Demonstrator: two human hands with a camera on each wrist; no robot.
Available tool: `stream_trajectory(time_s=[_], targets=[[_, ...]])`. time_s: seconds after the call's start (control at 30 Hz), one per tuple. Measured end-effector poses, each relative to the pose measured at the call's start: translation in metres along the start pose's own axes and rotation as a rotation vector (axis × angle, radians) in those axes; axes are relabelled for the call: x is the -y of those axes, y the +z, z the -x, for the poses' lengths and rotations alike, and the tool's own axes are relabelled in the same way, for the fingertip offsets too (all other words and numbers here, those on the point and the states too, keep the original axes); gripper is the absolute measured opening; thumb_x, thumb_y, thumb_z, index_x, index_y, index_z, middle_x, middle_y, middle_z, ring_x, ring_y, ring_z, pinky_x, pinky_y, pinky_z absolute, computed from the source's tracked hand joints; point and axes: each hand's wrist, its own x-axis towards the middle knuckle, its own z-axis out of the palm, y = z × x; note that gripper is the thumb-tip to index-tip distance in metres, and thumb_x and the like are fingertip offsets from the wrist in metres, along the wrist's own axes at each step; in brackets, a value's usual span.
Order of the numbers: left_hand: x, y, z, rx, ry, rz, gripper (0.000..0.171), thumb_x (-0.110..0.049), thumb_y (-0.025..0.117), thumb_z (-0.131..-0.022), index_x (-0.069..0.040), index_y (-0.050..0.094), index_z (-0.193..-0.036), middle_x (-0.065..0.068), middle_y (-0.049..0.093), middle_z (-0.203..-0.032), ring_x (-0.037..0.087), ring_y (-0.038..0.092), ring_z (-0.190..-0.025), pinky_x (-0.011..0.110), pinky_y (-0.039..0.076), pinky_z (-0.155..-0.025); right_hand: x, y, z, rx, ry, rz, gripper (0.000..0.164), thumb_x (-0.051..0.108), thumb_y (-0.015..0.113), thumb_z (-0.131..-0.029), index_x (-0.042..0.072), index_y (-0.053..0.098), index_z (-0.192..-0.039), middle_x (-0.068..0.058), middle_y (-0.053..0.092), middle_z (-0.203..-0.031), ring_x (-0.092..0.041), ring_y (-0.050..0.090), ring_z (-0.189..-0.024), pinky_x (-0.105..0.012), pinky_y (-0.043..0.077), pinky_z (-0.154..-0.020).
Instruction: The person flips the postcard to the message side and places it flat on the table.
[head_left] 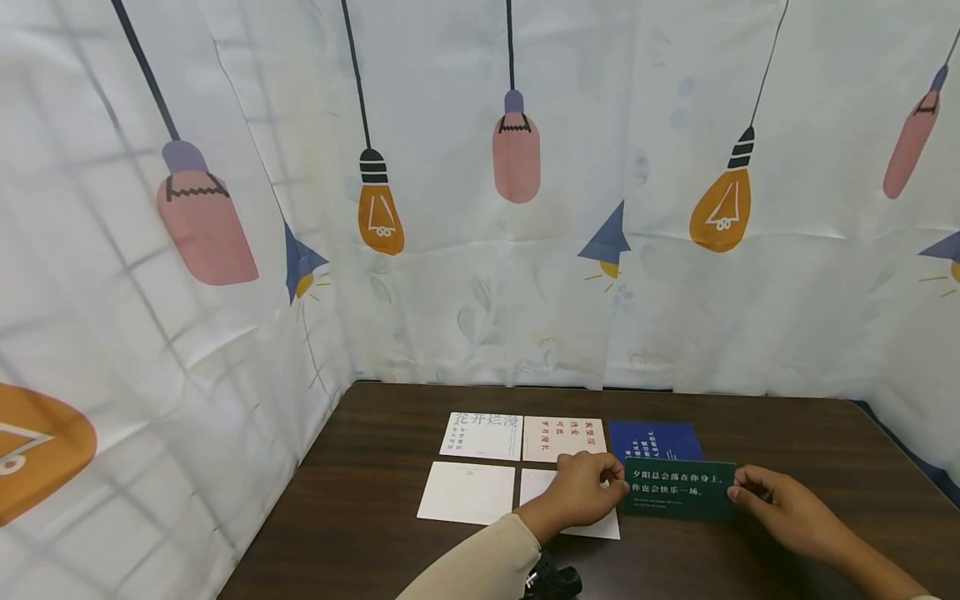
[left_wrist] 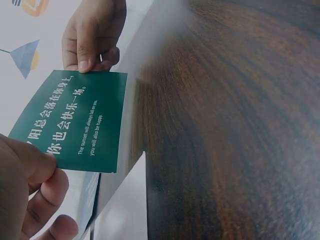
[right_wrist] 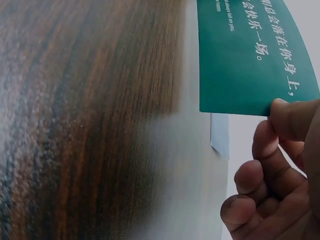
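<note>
Between my two hands a green card (head_left: 679, 490) with white printed writing is held tilted up above the dark table. My left hand (head_left: 581, 493) pinches its left edge between thumb and fingers. At the opposite edge, my right hand (head_left: 780, 504) pinches it the same way; the right wrist view shows the thumb (right_wrist: 292, 117) over the card's corner. Behind the green card lies a blue card (head_left: 654, 439), partly covered by it. A white card (head_left: 536, 482) lies under my left hand and forearm, mostly hidden from the head view.
Left of my hands, flat on the brown wooden table (head_left: 337, 500), lie a white card with grey writing (head_left: 482, 436), a cream card with red writing (head_left: 558, 435) and a nearly blank white card (head_left: 467, 492). A white curtain (head_left: 450, 333) with printed lamps hangs behind the table.
</note>
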Motion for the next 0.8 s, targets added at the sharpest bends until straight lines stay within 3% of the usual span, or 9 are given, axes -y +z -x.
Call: stream_trajectory(time_s=[0.27, 0.8], targets=[[0.0022, 0.0008, -0.0010, -0.019, 0.002, 0.031, 0.011, -0.023, 0.069, -0.097, -0.021, 0.068, -0.086, -0.024, 0.060, -0.077, -0.006, 0.050, -0.079, 0.034, 0.029, -0.084, 0.0031, -0.0005, 0.0021, -0.004, 0.002, -0.030, 0.020, 0.029, 0.056, -0.108, 0.011, 0.056, -0.100, 0.000, 0.051, -0.075, -0.009, 0.045, -0.057, -0.030, 0.039, -0.049], [0.0025, 0.0009, 0.0008, -0.063, 0.011, 0.042, 0.006, -0.021, 0.069, -0.097, -0.020, 0.071, -0.092, -0.022, 0.064, -0.083, -0.005, 0.053, -0.083, 0.031, 0.027, -0.083, 0.0019, -0.0031, 0.0021, 0.004, 0.017, -0.033, 0.019, 0.026, 0.057, -0.107, 0.008, 0.058, -0.102, -0.007, 0.067, -0.100, -0.010, 0.048, -0.061, -0.030, 0.041, -0.051]])
